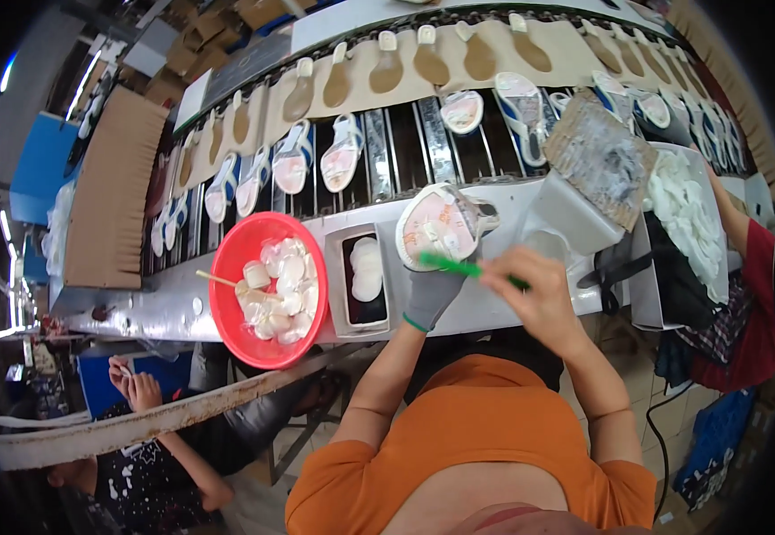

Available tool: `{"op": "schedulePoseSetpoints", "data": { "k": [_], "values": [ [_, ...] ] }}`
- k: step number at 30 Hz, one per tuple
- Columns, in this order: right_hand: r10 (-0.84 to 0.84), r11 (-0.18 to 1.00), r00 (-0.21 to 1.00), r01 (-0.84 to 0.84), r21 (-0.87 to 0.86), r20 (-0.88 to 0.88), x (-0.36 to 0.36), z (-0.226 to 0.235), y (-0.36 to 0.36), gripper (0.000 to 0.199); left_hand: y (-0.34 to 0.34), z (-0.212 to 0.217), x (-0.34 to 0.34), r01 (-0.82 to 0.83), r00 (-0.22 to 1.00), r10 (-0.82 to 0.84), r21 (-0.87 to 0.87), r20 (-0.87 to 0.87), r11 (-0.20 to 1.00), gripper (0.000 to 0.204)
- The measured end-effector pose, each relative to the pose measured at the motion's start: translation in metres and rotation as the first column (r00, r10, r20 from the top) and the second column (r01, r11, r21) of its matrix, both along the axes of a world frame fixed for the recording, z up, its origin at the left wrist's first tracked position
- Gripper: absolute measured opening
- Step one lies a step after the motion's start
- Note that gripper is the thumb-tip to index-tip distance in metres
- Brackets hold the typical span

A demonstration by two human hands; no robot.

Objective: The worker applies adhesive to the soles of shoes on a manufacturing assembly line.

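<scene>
My left hand (432, 296), in a grey glove with a green cuff, is closed around a white sandal (439, 221) just above the bench. Its pale underside faces up and carries orange marks and whitish patches. Bare and closed, my right hand (532, 283) grips a green brush (451, 265). The brush's head reaches the near edge of the sandal's underside; whether it touches cannot be made out. Just left of the gloved hand stands a white tray (341, 301) with round white pads (367, 269) in it.
A red bowl (220, 305) of white pieces stands left. Behind the bench, a roller conveyor (378, 153) carries several sandals (343, 152) and tan soles (387, 64). A stained board (603, 153) and a box of white cloth (686, 214) are right. Other people sit at both sides.
</scene>
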State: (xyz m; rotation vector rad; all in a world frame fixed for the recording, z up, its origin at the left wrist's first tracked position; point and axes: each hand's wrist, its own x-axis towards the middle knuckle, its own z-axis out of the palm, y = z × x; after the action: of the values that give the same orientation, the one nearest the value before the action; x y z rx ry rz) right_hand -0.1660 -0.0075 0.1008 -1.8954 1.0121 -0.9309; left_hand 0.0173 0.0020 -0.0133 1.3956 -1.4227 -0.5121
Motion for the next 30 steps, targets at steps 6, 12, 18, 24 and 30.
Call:
{"op": "schedulePoseSetpoints", "data": {
  "k": [6, 12, 18, 24, 30],
  "values": [
    [0.017, 1.0, 0.993, -0.019, 0.013, 0.113, 0.008, 0.013, -0.009, 0.008, -0.011, 0.02, 0.004, 0.075, 0.995, -0.063, 0.174, -0.074, 0.982, 0.04],
    [0.242, 0.97, 0.965, -0.238, -0.042, 0.103, -0.003, 0.005, -0.002, 0.011, -0.015, 0.041, 0.004, 0.029, 0.993, -0.037, 0.081, 0.11, 0.996, 0.048],
    [-0.312, 0.947, 0.942, 0.318, 0.033, -0.125, -0.06, 0.002, -0.019, 0.014, -0.015, 0.014, -0.002, 0.008, 0.989, 0.003, 0.072, -0.151, 0.997, 0.045],
    [-0.39, 0.907, 0.688, 0.401, -0.128, -0.612, -0.101, -0.027, 0.013, 0.011, -0.007, -0.008, 0.004, -0.068, 0.798, 0.121, 0.11, -0.59, 0.992, 0.046],
    [-0.376, 0.917, 0.669, 0.37, -0.151, -0.641, -0.09, -0.047, 0.013, 0.011, 0.0, -0.005, 0.006, 0.023, 0.601, 0.044, 0.072, -0.798, 0.997, 0.069]
  ]
}}
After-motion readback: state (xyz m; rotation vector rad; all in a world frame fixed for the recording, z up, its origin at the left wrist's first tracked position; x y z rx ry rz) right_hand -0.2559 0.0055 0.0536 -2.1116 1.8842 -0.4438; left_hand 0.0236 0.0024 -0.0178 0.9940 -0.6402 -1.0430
